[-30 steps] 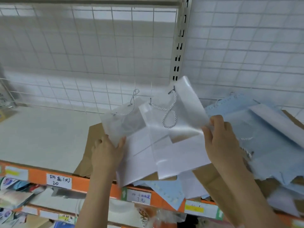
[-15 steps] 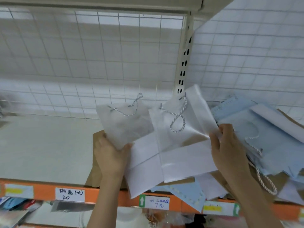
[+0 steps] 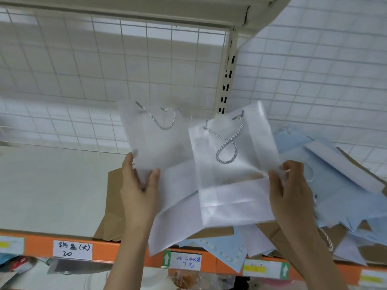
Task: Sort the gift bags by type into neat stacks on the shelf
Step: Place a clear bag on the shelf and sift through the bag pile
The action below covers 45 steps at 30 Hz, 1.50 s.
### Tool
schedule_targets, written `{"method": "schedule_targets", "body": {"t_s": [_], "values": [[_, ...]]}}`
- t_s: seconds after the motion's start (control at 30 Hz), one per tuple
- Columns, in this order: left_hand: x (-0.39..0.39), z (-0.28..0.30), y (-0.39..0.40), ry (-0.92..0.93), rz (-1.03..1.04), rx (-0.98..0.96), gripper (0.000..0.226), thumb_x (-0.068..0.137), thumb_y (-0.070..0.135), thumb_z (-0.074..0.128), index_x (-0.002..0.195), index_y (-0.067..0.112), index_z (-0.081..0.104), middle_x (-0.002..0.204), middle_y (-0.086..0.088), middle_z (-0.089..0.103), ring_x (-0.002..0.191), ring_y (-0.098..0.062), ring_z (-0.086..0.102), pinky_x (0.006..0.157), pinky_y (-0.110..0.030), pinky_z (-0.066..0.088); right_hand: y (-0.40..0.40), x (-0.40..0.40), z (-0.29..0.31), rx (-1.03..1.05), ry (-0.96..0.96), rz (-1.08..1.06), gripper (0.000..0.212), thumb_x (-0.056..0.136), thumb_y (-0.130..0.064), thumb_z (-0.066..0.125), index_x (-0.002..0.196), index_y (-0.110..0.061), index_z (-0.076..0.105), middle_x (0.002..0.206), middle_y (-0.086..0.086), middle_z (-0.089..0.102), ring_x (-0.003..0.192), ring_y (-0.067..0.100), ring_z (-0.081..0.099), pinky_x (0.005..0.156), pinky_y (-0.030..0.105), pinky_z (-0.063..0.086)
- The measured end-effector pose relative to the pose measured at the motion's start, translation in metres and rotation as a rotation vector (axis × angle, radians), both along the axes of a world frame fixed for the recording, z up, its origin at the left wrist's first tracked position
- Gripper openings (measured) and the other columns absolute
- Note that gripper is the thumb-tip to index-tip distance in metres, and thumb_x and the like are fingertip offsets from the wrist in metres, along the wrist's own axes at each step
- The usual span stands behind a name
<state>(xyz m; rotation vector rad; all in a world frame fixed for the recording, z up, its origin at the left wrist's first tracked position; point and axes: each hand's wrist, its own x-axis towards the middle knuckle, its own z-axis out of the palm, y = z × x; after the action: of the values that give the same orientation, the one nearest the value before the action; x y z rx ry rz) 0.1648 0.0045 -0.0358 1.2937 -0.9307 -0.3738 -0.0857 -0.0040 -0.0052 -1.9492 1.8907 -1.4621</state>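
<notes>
Two frosted translucent gift bags with grey-white rope handles are held up flat above the shelf. My left hand (image 3: 139, 189) grips the lower left edge of the left frosted bag (image 3: 155, 143), thumb in front. My right hand (image 3: 290, 191) pinches the right edge of the right frosted bag (image 3: 232, 181), which overlaps the left one. Under them lies a brown paper bag (image 3: 113, 208). To the right sits a loose heap of light blue bags (image 3: 339, 185), mixed with white and brown ones.
The white shelf board (image 3: 52, 185) stretches to the left of the bags. An orange shelf front (image 3: 129, 251) carries handwritten price labels. A wire grid backs the shelf, with a slotted metal upright (image 3: 228, 74) in the middle. More goods sit on the lower shelf.
Both hands have lifted the two frosted bags a little higher and spread them apart, the left bag shifting left. The view has tilted upward slightly.
</notes>
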Motion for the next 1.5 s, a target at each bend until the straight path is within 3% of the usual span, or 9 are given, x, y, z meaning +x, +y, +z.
{"method": "schedule_targets", "body": {"t_s": [0.13, 0.3, 0.5, 0.6, 0.8, 0.9, 1.23, 1.4, 1.5], "values": [[-0.008, 0.004, 0.012, 0.145, 0.127, -0.053, 0.020, 0.085, 0.015, 0.063, 0.103, 0.017, 0.056, 0.085, 0.003, 0.060, 0.073, -0.008, 0.055, 0.062, -0.019, 0.042, 0.011, -0.012, 0.001, -0.073, -0.009, -0.038, 0.022, 0.093, -0.020, 0.047, 0.110, -0.007, 0.040, 0.097, 0.004, 0.048, 0.082, 0.021, 0.047, 0.068, 0.030, 0.033], [-0.031, 0.010, 0.015, 0.346, 0.006, -0.074, 0.013, 0.085, 0.016, 0.064, 0.095, 0.023, 0.061, 0.086, 0.012, 0.064, 0.064, 0.011, 0.060, 0.055, -0.004, 0.046, 0.017, -0.045, 0.004, -0.133, -0.017, -0.105, 0.026, 0.094, -0.026, 0.048, 0.107, -0.005, 0.040, 0.086, 0.007, 0.048, 0.072, 0.025, 0.047, 0.051, 0.026, 0.030], [-0.092, 0.013, 0.011, 0.301, -0.123, -0.002, 0.009, 0.091, 0.022, 0.055, 0.088, 0.026, 0.062, 0.080, 0.013, 0.063, 0.062, 0.010, 0.058, 0.062, -0.019, 0.045, 0.028, -0.099, 0.007, -0.130, -0.153, -0.145, 0.031, 0.088, -0.036, 0.046, 0.105, -0.012, 0.037, 0.086, 0.006, 0.048, 0.073, 0.025, 0.045, 0.063, 0.032, 0.030], [-0.133, 0.017, 0.010, 0.259, -0.200, -0.012, 0.012, 0.093, 0.021, 0.051, 0.091, 0.024, 0.062, 0.067, 0.019, 0.067, 0.061, 0.014, 0.059, 0.053, -0.006, 0.044, 0.032, -0.138, 0.000, -0.104, -0.179, -0.156, 0.037, 0.087, -0.037, 0.045, 0.109, -0.009, 0.039, 0.089, 0.006, 0.048, 0.076, 0.024, 0.044, 0.068, 0.032, 0.031], [-0.242, 0.025, 0.020, 0.278, -0.290, -0.016, 0.009, 0.087, 0.021, 0.061, 0.081, 0.022, 0.068, 0.068, 0.012, 0.071, 0.063, -0.002, 0.063, 0.054, -0.017, 0.050, 0.045, -0.250, -0.017, -0.015, -0.279, -0.181, 0.026, 0.092, -0.022, 0.052, 0.111, -0.008, 0.041, 0.089, 0.007, 0.049, 0.078, 0.027, 0.046, 0.069, 0.034, 0.032], [-0.310, 0.027, 0.030, 0.373, -0.390, 0.054, 0.007, 0.083, 0.024, 0.066, 0.083, 0.021, 0.072, 0.077, 0.002, 0.073, 0.071, -0.015, 0.066, 0.060, -0.030, 0.056, 0.061, -0.306, -0.022, 0.009, -0.310, -0.208, 0.043, 0.083, -0.040, 0.052, 0.111, -0.009, 0.042, 0.088, 0.008, 0.050, 0.075, 0.028, 0.048, 0.069, 0.033, 0.032], [-0.432, 0.026, 0.021, 0.182, -0.405, 0.164, 0.017, 0.090, 0.029, 0.057, 0.075, 0.030, 0.065, 0.066, 0.009, 0.063, 0.062, -0.016, 0.056, 0.059, -0.032, 0.048, 0.058, -0.422, -0.035, 0.083, -0.340, -0.199, 0.023, 0.092, -0.021, 0.051, 0.110, -0.010, 0.042, 0.078, -0.003, 0.049, 0.066, 0.023, 0.046, 0.064, 0.032, 0.030], [-0.460, 0.024, -0.001, -0.025, -0.352, 0.127, 0.011, 0.093, 0.024, 0.051, 0.098, 0.028, 0.060, 0.062, 0.007, 0.052, 0.044, -0.002, 0.041, 0.046, -0.016, 0.038, 0.044, -0.450, -0.036, 0.115, -0.398, -0.193, 0.016, 0.092, -0.024, 0.051, 0.104, -0.019, 0.040, 0.080, -0.004, 0.050, 0.063, 0.011, 0.050, 0.054, 0.027, 0.037], [-0.481, 0.020, -0.009, -0.105, -0.337, 0.130, 0.034, 0.093, 0.023, 0.050, 0.126, 0.028, 0.048, 0.097, 0.007, 0.059, 0.060, 0.009, 0.050, 0.065, -0.017, 0.041, 0.037, -0.473, -0.038, 0.133, -0.371, -0.219, 0.016, 0.092, -0.025, 0.052, 0.102, -0.022, 0.040, 0.079, -0.003, 0.050, 0.060, 0.013, 0.049, 0.053, 0.021, 0.036]]}}
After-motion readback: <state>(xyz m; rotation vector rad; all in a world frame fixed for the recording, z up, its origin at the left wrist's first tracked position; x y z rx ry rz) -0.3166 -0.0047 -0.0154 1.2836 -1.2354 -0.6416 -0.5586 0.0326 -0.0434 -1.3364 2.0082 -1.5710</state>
